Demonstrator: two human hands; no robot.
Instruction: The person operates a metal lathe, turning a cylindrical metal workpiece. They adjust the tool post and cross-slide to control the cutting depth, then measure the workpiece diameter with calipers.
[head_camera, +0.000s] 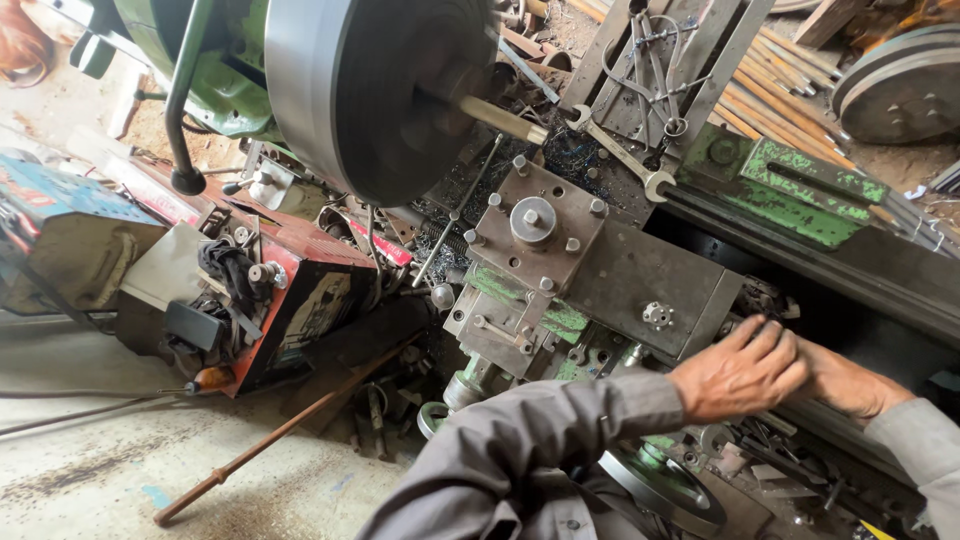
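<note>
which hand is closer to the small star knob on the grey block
Left. The left hand lies just below and right of the star knob on the grey block; the right hand sits further right, partly under the left.

Two hands at the carriage of a worn green lathe

The left hand (738, 372), in a grey sleeve, lies over the right hand (850, 380) at the lower edge of the grey cross-slide block (640, 280), fingers curled against the dark lathe bed (830, 270). Just left of them the square tool post (535, 225) sits beneath the large steel chuck (360, 90), which carries a pale round bar (503, 120). An open-ended spanner (615, 152) lies on the bed beyond. A rusty rod (270, 437) rests on the concrete floor.
</note>
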